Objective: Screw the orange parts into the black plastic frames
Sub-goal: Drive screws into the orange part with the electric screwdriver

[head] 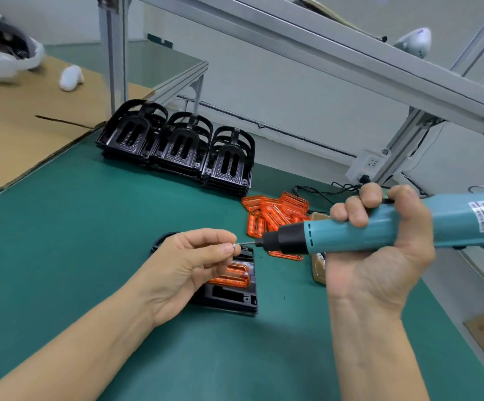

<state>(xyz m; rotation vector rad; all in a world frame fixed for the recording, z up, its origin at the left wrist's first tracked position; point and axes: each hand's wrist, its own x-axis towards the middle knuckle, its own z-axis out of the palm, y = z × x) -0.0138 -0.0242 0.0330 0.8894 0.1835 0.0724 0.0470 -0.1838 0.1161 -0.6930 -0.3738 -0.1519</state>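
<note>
Your right hand (379, 241) is clenched around the body of a teal electric screwdriver (403, 224), fingers wrapped over the top, thumb side toward the black nose. The tool lies nearly level above the mat, its thin bit (248, 243) pointing to your left.

Your left hand (188, 261) pinches a small silver screw (235, 246) between thumb and forefinger. The screw sits right at the bit's tip; whether the two touch is too fine to tell. The other fingers curl loosely under the palm.

Beneath the left hand, a black plastic frame (229, 296) lies flat on the green mat (76, 227). An orange part (235, 274) is seated in its upper half. A small round silver spot shows at the part's right end; too small to tell what it is. The frame's far end is hidden by your hand.

Just beyond the screwdriver's nose, a loose pile of orange parts (275, 212) lies on the mat. A small brown cardboard box (317, 264) stands beside the pile, mostly hidden behind your right hand.

Farther back, three stacks of black frames (177, 143) stand side by side near the mat's far edge.

A sheet of cardboard (18, 125) covers the bench to the far left, with a white wad (71, 78) on it. A blurred white bag (3, 44) with dark contents shows at the upper left corner.

An aluminium rail (322, 53) runs overhead. A white power strip (366, 166) is fixed to the upright at right, with black cables trailing onto the mat.
</note>
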